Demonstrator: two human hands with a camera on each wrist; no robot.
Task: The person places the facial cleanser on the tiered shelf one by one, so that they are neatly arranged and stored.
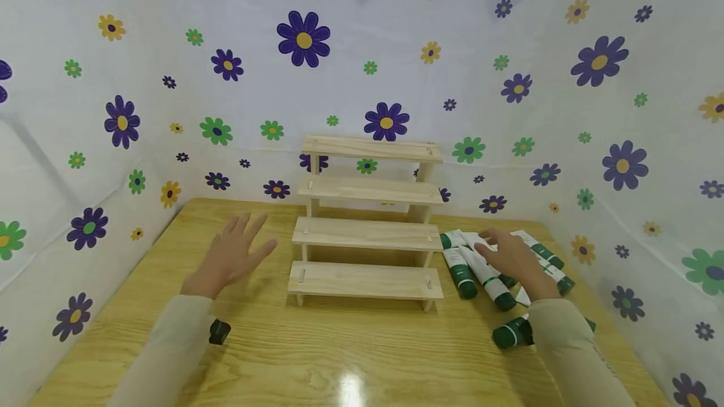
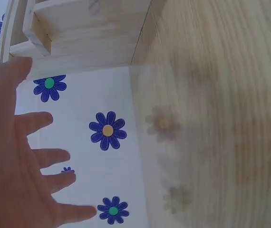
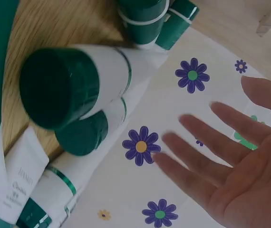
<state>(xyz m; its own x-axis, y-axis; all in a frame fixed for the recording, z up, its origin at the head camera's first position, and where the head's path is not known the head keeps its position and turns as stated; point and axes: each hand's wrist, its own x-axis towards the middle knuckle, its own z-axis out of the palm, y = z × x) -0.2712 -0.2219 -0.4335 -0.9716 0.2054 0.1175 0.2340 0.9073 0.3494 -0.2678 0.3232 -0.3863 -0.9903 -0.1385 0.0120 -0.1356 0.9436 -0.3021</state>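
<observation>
My left hand hovers over the table to the left of a wooden four-step stand, fingers spread and nothing in them. In the left wrist view that hand shows its straight fingers beside the end of the stand. My right hand is over a pile of white squeeze tubes with green caps, right of the stand. The right wrist view shows this hand with fingers extended and an empty palm, and large green-capped tubes close by.
The stand's bare wooden steps face me at the middle of the table. A small black object shows by my left sleeve. One tube lies nearer me, partly behind my right sleeve. Flower-printed cloth encloses the back and sides.
</observation>
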